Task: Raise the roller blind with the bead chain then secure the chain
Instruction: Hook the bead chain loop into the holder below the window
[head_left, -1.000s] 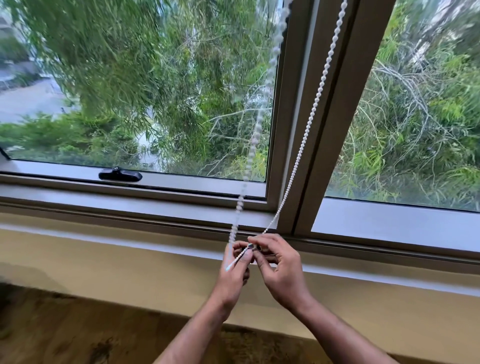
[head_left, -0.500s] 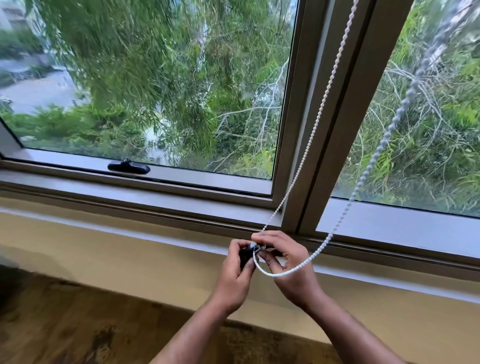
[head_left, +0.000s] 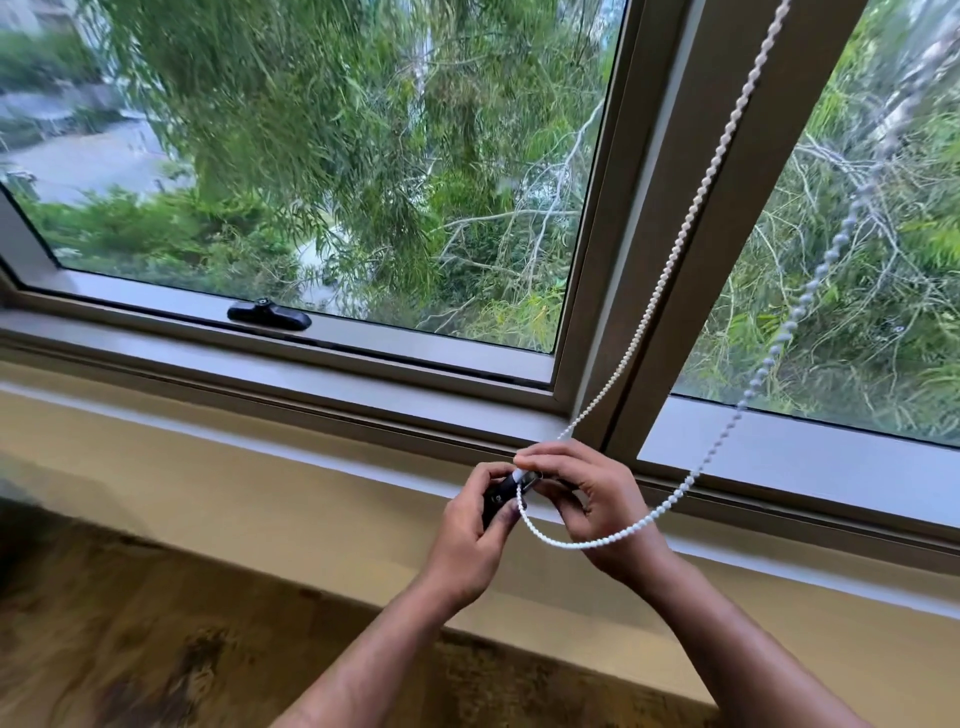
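A: hands status?
B: both forearms bare, entering from 6 o'clock and converging at centre. Left hand has its fingers curled closed around a small dark clip.
A: right?
B: right hand sits at 3 o'clock of the left, nearly touching it, thumb and forefinger pinched on the bead chain, other fingers bent loosely.

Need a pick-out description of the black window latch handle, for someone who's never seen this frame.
Start at the large left window pane looking onto trees. Follow its bottom frame rail leftward from the vertical post; the window latch handle lies flat on that rail. It is the only black, elongated piece on the pale frame, well left of the white bead chain and both hands.
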